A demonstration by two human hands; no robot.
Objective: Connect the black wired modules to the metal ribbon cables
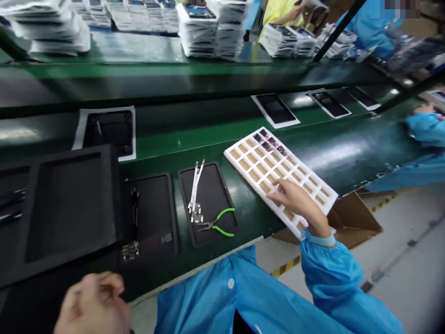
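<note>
My left hand (93, 304) is blurred at the lower left edge, its fingers curled together; whatever they hold, if anything, cannot be made out. At the right, my right hand (294, 199) is on the white foam tray (245, 174), thumb and fingers bent over its near-left side. A few small dark parts with reddish wires (267, 141) sit in the far cells of this tray, which juts past the bench edge. Left of it, a shallow black tray (212, 185) holds white flex cables (196, 183) and green-handled pliers (220, 222).
Another black tray (155, 199) holds dark cables with metal ends (130, 250). A larger black tray (76, 199) lies further left. Tablet-like panels (109, 132) on white sheets line the green bench (174, 139). Stacks (198, 35) fill the shelf. Co-workers' sleeves (427, 127) show right; a cardboard box (354, 218) stands below.
</note>
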